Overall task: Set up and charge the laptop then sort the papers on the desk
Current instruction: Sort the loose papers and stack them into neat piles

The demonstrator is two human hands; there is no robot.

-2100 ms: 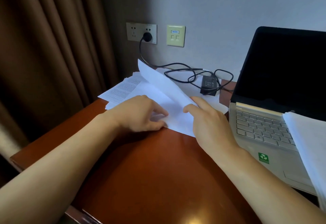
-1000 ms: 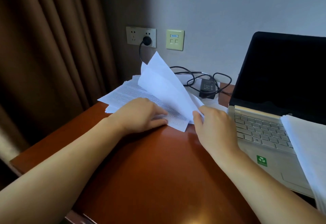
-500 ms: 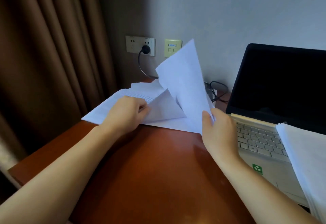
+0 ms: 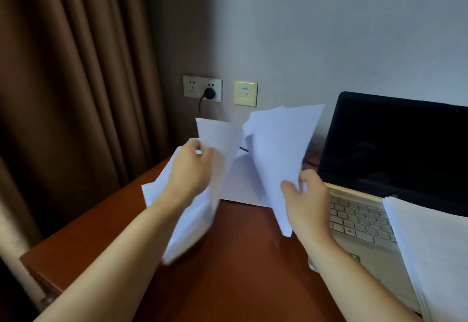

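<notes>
My left hand (image 4: 188, 169) grips a bunch of white papers (image 4: 192, 223), lifted off the red-brown desk (image 4: 240, 271) and blurred. In my right hand (image 4: 305, 197) a few white sheets (image 4: 278, 149) stand upright, pinched near their lower edge. More paper (image 4: 240, 185) lies flat on the desk between the two hands. The open laptop (image 4: 359, 223) with a dark screen sits at the right, and a stack of papers (image 4: 430, 250) covers the right part of its keyboard. A black plug (image 4: 209, 92) sits in the wall socket; the charger cable is mostly hidden behind the sheets.
A brown curtain (image 4: 76, 93) hangs at the left, close to the desk's left edge. On the wall beside the socket plate is a cream switch plate (image 4: 245, 93). The near desk surface between my forearms is bare wood.
Both hands have raised papers off the desk: the left hand lifted its bunch up and toward me, the right hand swung its sheets higher and rightward. The view tilted upward.
</notes>
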